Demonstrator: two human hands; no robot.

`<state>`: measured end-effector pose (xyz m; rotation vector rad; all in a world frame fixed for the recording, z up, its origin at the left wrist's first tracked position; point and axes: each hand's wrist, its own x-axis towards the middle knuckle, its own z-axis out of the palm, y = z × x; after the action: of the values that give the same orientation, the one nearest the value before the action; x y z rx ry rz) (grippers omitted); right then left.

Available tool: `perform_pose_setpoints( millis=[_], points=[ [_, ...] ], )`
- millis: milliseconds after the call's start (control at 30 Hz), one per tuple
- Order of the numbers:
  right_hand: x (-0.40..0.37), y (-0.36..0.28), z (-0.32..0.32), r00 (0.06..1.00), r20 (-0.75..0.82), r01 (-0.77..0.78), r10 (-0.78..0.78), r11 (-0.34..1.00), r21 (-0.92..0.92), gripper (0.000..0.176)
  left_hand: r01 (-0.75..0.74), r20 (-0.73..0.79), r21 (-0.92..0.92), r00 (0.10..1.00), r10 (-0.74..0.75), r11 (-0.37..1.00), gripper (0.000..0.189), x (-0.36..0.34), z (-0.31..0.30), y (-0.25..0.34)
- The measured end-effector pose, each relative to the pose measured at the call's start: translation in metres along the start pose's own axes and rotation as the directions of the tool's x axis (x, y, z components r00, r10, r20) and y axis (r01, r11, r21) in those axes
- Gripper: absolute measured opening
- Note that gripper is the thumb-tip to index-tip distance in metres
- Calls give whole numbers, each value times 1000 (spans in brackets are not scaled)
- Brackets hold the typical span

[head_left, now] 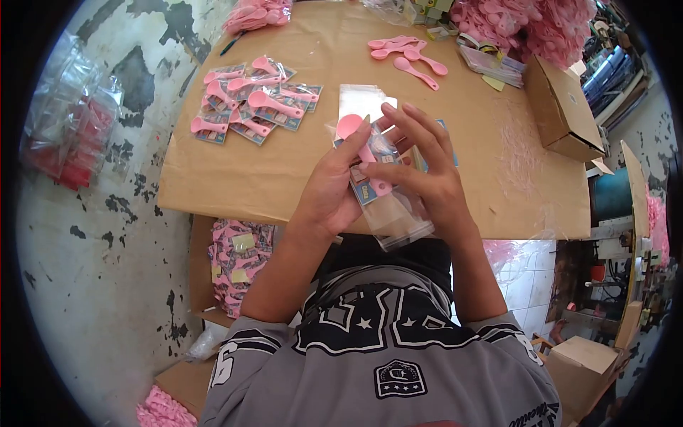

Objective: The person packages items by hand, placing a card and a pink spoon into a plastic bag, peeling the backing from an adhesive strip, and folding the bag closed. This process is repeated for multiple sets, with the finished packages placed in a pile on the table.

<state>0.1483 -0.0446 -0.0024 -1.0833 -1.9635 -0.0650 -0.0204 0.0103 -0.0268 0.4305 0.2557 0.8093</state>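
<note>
My left hand (331,186) is closed on a pink measuring spoon (348,127) together with a clear plastic bag (395,217) and a printed card (365,191). Its thumb lies along the spoon just below the bowl. My right hand (435,174) is at the other side of the bag, thumb tip against the spoon's handle, the other visible fingers raised and spread. The bag's end hangs down toward me. Just beyond my hands, a stack of clear bags (353,95) lies on the table, and a blue-edged card (440,127) shows partly behind my right fingers.
Packed spoons with cards (260,103) form a pile on the left of the brown-covered table (235,174). Several loose spoons (409,53) lie at the back, near a big pink heap (523,28). A cardboard box (562,107) stands right; another box (240,263) holds packed pieces below.
</note>
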Motion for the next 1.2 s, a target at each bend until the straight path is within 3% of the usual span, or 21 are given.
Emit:
perform_pose_setpoints(
  millis=[67,167,233,300,400,433,500,600,633,733,833,967,1133,1200],
  points=[
    [3,4,-1,998,-40,-38,44,990,135,40,31,2,-64,1000,-31,997,63,2,-4,3],
    [1,13,-15,989,-47,-112,139,920,375,41,-267,-138,328,935,326,906,65,0,-10,6],
    [-1,6,-10,943,-56,-263,329,836,482,45,-279,66,450,958,281,848,69,-6,-7,13],
    [-7,7,-12,898,73,-410,433,766,495,62,-298,182,518,954,237,802,63,-11,-1,11],
    [-10,-2,-7,820,232,-531,522,546,648,70,-108,53,715,993,101,691,52,-19,11,13],
    [-13,-1,-7,803,270,-563,532,525,639,69,19,-106,681,992,73,732,42,-23,17,12],
    [-21,4,-7,761,337,-623,554,481,616,67,-39,-88,668,988,131,743,43,-21,10,3],
    [-22,13,-6,823,-12,-500,568,734,459,55,-101,-88,704,970,227,703,45,-20,9,-5],
    [-15,10,-12,852,-114,-455,511,830,322,43,-116,-91,724,961,261,680,46,-20,9,-7],
    [-5,24,-15,967,-207,-164,150,985,-55,34,-110,-62,759,969,240,642,54,-22,18,-8],
    [7,17,-6,970,-209,-148,121,981,-123,28,-104,-41,756,978,205,646,60,-26,26,-7],
    [12,17,1,967,-241,-129,78,971,-200,27,-197,6,802,947,322,563,63,-20,20,-17],
    [13,18,5,962,-236,-175,138,975,-141,25,-109,32,918,979,203,380,63,-26,10,-5],
    [13,26,2,963,-234,-163,131,979,-123,24,-131,54,900,980,192,415,63,-25,10,-5]
  ],
)
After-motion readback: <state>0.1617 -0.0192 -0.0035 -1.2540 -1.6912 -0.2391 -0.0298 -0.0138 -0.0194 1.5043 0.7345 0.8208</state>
